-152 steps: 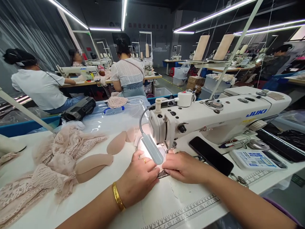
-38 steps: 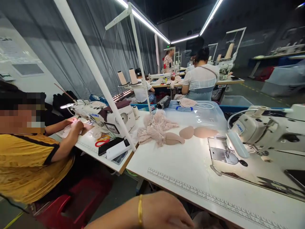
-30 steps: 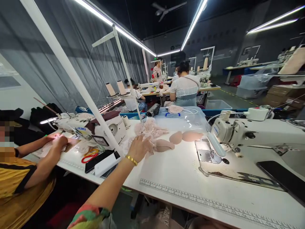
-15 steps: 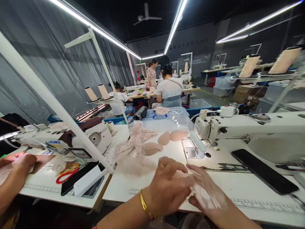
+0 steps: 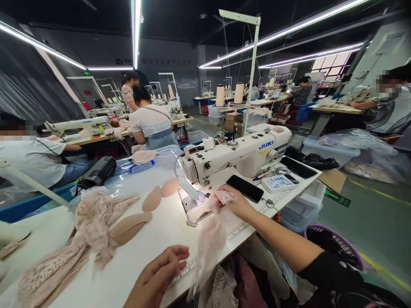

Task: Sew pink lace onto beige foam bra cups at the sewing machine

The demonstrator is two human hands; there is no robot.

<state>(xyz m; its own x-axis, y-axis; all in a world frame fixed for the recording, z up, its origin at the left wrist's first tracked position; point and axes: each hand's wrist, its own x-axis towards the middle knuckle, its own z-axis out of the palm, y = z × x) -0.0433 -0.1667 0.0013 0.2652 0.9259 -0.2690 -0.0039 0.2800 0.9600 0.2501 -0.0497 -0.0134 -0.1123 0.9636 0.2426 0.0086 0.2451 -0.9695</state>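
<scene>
My right hand [image 5: 236, 202] pinches a piece of sheer pale pink fabric [image 5: 210, 239] just in front of the needle area of a white sewing machine [image 5: 237, 149]. The fabric trails down over the table's front edge. Lower in the view, my left hand [image 5: 162, 273] hovers near the ruler strip with fingers loosely bent and apart, holding nothing. Left of the needle plate [image 5: 192, 203] lie beige moulded cups, one nearer [image 5: 131, 227] and others behind [image 5: 151, 199]. Beside them a beige lace garment [image 5: 96, 218] is bunched up.
A black phone [image 5: 245, 188] lies right of my right hand, with a white box [image 5: 279, 183] beyond it. A clear plastic bin [image 5: 160, 160] stands behind the table. On the floor at right is a purple basket [image 5: 340, 239]. Co-workers sit at other machines.
The view has swung to the right. My hands, together before, are now apart: the left has come off the fabric, and the right has carried it towards the needle area.
</scene>
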